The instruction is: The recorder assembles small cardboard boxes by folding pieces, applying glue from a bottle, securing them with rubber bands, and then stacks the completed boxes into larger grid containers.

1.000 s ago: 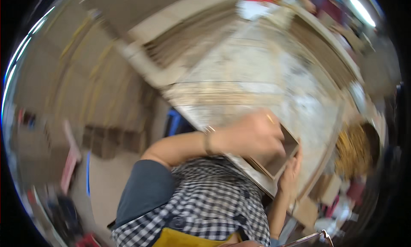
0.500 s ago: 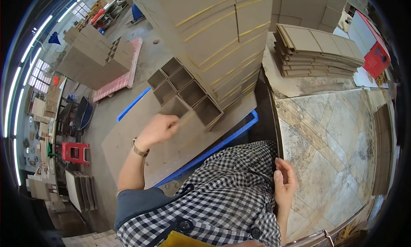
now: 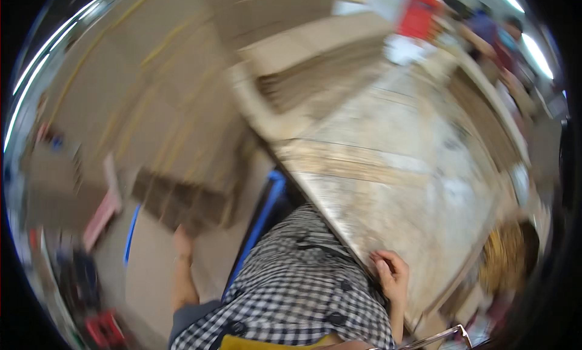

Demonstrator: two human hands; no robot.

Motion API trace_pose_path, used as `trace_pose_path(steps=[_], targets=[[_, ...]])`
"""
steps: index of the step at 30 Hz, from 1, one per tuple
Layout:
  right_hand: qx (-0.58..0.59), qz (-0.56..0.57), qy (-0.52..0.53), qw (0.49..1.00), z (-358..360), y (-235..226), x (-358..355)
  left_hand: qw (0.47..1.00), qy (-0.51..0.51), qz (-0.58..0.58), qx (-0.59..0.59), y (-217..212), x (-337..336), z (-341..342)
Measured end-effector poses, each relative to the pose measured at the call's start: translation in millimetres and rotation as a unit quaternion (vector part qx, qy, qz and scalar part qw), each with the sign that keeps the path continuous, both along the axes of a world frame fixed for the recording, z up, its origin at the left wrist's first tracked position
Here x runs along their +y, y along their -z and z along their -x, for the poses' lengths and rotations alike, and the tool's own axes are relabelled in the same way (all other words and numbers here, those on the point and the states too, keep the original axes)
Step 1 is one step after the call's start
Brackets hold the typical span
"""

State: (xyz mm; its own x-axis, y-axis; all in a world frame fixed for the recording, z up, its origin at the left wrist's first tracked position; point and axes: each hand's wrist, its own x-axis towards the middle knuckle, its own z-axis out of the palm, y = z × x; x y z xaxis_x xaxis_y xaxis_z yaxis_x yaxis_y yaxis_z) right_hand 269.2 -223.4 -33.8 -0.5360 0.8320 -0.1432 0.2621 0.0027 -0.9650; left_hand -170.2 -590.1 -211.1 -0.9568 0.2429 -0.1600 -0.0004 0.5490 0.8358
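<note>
My left hand (image 3: 183, 239) reaches out to the near edge of a compartmented cardboard box (image 3: 182, 198), which stands low against a tall stack of cardboard boxes. Motion smears its fingers, so their hold is hidden. My right hand (image 3: 394, 276) rests at the near edge of a stained worktable (image 3: 370, 162). Its fingers are loosely bent with the thumb apart, and nothing shows in them.
The tall cardboard stack (image 3: 163, 83) with yellow strips rises at the left. Flat cardboard sheets (image 3: 321, 47) are piled at the table's far end. Yellow strips (image 3: 509, 256) lie in a bundle at right. Blurred people (image 3: 497, 40) are at far right. A red stool (image 3: 104, 329) stands lower left.
The view has swung to the right, bringing more of the worktable and the people into sight. My left hand now sits beside the compartmented box's near edge. My right hand stays by the table edge.
</note>
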Motion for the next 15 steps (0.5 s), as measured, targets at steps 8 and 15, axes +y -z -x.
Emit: trace_pose_path(steps=[8, 15], targets=[[-0.489, -0.459, 0.360, 0.649, -186.7, -73.4, 13.9, 0.823, 0.374, 0.406, 0.133, -190.0, 203.3, -54.0], [-0.442, -0.100, 0.407, 0.793, -295.2, -57.0, 17.9, 0.677, 0.581, -0.061, 0.448, -254.5, 447.2, -106.5]])
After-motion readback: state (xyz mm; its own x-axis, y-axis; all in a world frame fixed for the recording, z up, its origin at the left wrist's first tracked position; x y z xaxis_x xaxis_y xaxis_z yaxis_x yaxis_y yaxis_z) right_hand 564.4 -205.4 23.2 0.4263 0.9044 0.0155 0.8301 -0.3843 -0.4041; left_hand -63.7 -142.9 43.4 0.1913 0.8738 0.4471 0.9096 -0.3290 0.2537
